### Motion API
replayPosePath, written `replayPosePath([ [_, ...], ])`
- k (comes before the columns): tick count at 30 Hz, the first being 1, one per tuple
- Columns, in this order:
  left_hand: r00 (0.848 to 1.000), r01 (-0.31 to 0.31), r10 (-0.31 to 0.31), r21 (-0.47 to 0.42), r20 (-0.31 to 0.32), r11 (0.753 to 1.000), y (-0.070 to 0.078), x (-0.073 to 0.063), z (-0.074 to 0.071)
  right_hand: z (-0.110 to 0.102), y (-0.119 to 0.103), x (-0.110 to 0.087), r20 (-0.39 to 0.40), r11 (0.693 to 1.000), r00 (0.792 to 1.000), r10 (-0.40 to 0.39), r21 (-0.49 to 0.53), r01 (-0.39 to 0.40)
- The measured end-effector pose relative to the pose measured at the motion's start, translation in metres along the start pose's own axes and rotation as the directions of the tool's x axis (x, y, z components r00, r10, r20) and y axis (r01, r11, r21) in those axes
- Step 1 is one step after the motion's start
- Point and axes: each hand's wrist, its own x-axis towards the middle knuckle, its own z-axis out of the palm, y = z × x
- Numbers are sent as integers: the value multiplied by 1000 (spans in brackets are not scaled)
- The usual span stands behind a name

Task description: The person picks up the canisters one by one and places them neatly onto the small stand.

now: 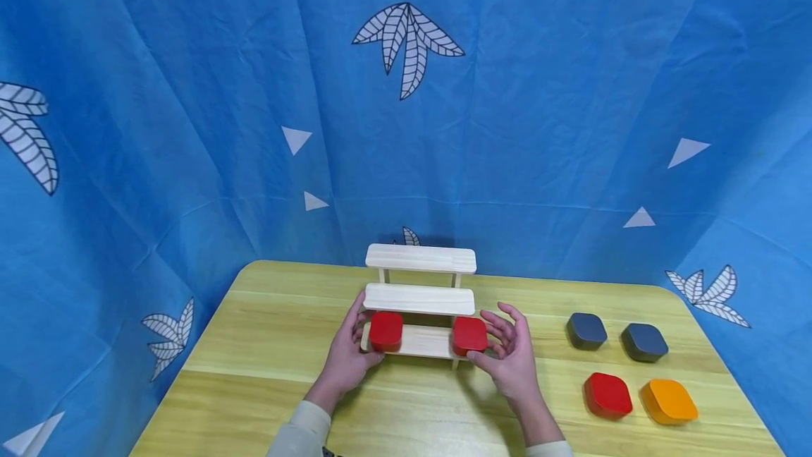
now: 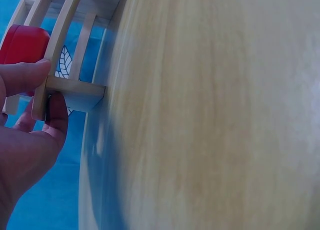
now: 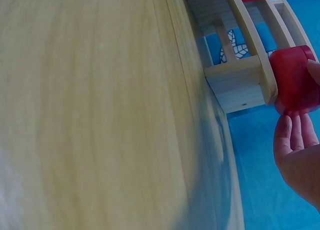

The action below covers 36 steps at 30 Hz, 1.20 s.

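A three-tier wooden shelf rack [image 1: 419,299] stands toward the back of the table, with a red rounded block [image 1: 385,331] at the left end of its lowest tier. My left hand [image 1: 347,360] grips that end of the rack, thumb along the front edge beside the block and fingers curled under the board, as the left wrist view shows. A second red block [image 3: 294,80] sits at the right end of the same tier. My right hand [image 1: 512,358] pinches it, with the thumb at the front and fingertips against its outer side.
Right of the rack, two dark grey-blue blocks [image 1: 586,331] lie behind a red block [image 1: 607,395] and an orange block [image 1: 669,401]. The wooden table [image 1: 266,344] backs onto a blue patterned cloth [image 1: 533,90].
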Motion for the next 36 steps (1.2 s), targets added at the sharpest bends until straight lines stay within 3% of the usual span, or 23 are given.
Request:
replayPosePath([
  [25,1000,-21,21,-20,17,1000,-2,0,-1,14,2,0,-11,999,999,36,-3,-36],
  [36,999,-28,28,-36,23,999,-1,-1,-2,21,3,-1,-22,997,999,29,-68,-30],
])
